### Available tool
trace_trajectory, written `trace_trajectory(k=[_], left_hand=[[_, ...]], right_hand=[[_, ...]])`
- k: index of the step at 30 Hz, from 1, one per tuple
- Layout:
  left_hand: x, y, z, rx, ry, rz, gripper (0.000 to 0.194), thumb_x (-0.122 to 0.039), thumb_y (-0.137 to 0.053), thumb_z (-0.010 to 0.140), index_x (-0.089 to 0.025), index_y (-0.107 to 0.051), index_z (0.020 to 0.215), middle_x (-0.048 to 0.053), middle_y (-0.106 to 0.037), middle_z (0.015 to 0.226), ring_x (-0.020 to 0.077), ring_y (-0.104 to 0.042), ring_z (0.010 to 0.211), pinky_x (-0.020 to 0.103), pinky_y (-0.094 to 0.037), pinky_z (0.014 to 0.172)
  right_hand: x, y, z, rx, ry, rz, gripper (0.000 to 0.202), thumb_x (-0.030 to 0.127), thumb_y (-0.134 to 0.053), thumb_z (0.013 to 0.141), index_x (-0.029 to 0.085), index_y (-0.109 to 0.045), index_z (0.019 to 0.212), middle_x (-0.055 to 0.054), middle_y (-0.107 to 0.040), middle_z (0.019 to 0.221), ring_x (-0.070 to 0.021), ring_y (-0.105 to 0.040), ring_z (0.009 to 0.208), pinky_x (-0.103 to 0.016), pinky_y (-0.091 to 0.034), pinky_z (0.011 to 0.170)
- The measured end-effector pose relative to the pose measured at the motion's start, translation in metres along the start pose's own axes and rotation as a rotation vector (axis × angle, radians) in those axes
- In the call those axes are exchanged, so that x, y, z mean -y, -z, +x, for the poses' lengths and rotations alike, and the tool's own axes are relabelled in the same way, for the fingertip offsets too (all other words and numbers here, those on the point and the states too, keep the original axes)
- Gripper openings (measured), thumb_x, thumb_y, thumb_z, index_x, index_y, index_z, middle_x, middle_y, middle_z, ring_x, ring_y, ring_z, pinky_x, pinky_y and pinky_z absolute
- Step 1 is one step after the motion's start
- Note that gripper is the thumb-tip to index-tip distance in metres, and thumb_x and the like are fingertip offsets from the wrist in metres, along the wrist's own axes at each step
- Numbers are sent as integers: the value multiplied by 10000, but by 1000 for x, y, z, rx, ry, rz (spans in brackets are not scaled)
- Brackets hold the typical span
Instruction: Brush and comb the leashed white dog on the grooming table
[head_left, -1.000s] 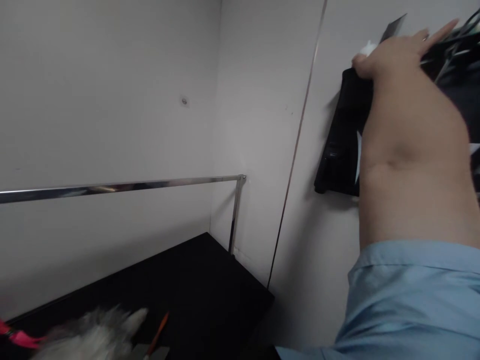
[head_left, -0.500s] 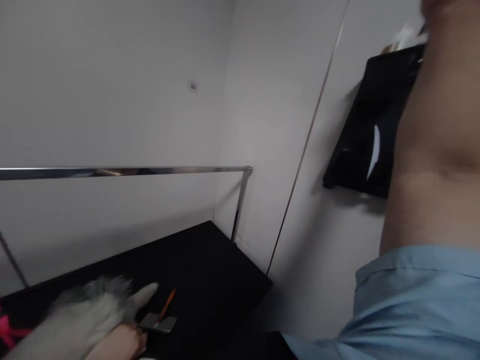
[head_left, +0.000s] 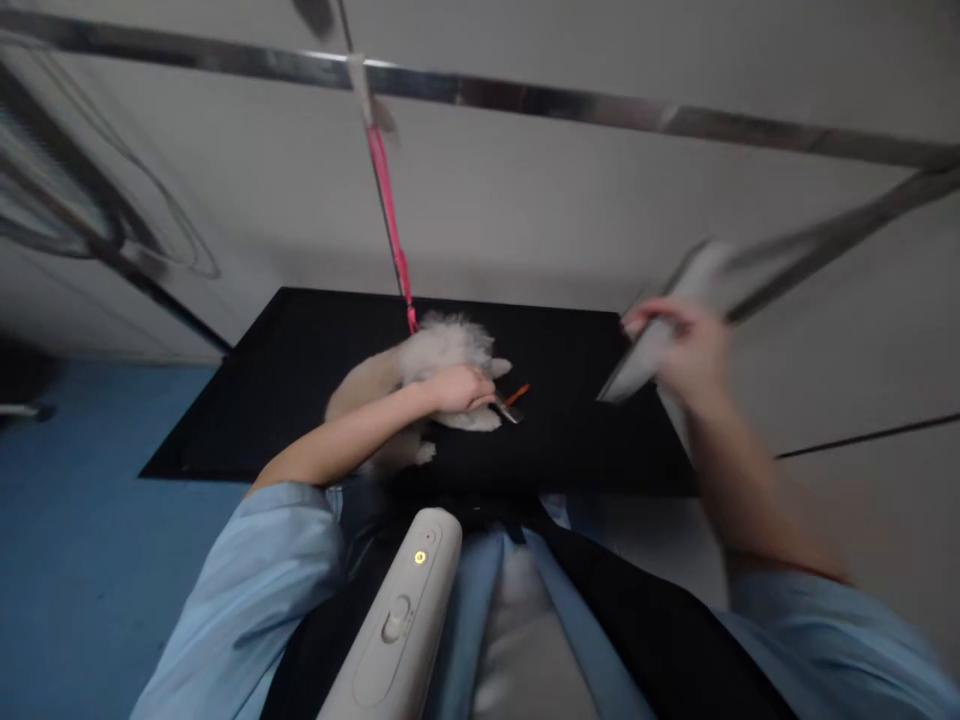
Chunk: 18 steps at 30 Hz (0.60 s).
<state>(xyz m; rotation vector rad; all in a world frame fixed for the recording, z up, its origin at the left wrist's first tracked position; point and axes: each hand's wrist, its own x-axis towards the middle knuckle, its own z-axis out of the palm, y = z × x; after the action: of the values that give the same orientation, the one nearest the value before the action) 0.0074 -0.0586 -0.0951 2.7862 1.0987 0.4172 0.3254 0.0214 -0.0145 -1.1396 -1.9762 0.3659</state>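
Facing a pale wall (head_left: 525, 210), I have the blue floor (head_left: 90, 540) down to my left and a black worktop (head_left: 592, 440) directly in front of me. Above the worktop a shiny metal rail (head_left: 555, 102) runs across my view. On the worktop, left of its middle, is a small dog (head_left: 409, 365) with light fur, its fluffy head turned toward my right and its front paws on the black surface. A pink strap (head_left: 385, 185) hangs from the rail and comes down to the dog, just behind its head. Close below my eyes, before my black apron (head_left: 645, 620) and light blue sleeves, a white handle-shaped device (head_left: 405, 610) slants upward, a yellow light glowing on it; its lower end is cut off.

My right hand (head_left: 694, 355) is raised over the right end of the worktop, well apart from the dog, its fingers closed around a long, flat, pale thing (head_left: 645, 355), too blurred to make out. My left hand (head_left: 457, 388) lies against the front of the dog's head with its fingers curled in; I cannot tell what they grip. Just beside those fingers, near a front paw, is a small grey tool (head_left: 507, 409) and, at it, an orange stick (head_left: 518, 393).
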Motion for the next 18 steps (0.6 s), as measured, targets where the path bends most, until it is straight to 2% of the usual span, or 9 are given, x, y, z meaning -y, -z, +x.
trace_trajectory(k=[3,4,5,7,9,10,14,18], left_hand=[[9,9,-10,-26,37,54,361,-339,-399,981,-171,-669,810,77,-640,731,192,-566,708,308,-414,708],[11,12,-12,-37,45,61,357,-335,-401,980,-170,-668,810,80,-640,731,194,-570,716,308,-414,710],[14,15,-14,-47,51,62,352,-330,-404,978,-171,-664,802,80,-639,726,195,-572,719,307,-414,712],[21,22,-15,-57,64,43,348,-326,-409,973,-176,-649,771,73,-629,703,192,-564,700,306,-409,705],[31,31,-14,-53,86,16,357,-332,-403,970,-182,-623,732,62,-605,664,187,-542,659,307,-398,682],[36,35,-12,-49,99,3,362,-337,-399,970,-184,-610,719,56,-593,649,184,-530,641,306,-392,669],[61,47,-4,-38,135,-45,365,-338,-395,973,-181,-564,691,34,-569,638,153,-489,589,282,-369,631],[79,53,5,-27,158,-74,354,-308,-408,959,-180,-533,654,21,-554,619,135,-452,552,273,-352,605]], right_hand=[[-1,-83,-54,347,-213,46,363,357,-534,946,128,-669,1194,-54,-714,728,-174,-691,668,-313,-562,712],[-1,-105,-71,473,-283,11,400,351,-484,962,121,-652,1243,-51,-711,687,-173,-685,626,-302,-554,682],[-2,-124,-85,583,-334,-49,434,346,-431,978,129,-624,1301,-57,-720,689,-175,-691,624,-292,-548,672],[-3,-148,-104,733,-291,-201,422,362,-427,979,190,-642,1299,-101,-769,923,-219,-734,843,-319,-546,785],[-3,-158,-112,822,-228,-346,405,389,-422,982,239,-665,1269,-116,-741,1133,-271,-706,1041,-366,-527,879],[-2,-159,-113,855,-210,-399,407,401,-408,986,248,-673,1254,-121,-727,1176,-291,-691,1085,-387,-522,894],[4,-155,-114,992,-204,-529,450,421,-371,999,186,-718,1161,-172,-733,1128,-312,-702,1059,-396,-535,859],[4,-159,-126,1055,-161,-610,416,405,-466,968,123,-771,989,-224,-725,1097,-342,-687,1084,-430,-531,890]])
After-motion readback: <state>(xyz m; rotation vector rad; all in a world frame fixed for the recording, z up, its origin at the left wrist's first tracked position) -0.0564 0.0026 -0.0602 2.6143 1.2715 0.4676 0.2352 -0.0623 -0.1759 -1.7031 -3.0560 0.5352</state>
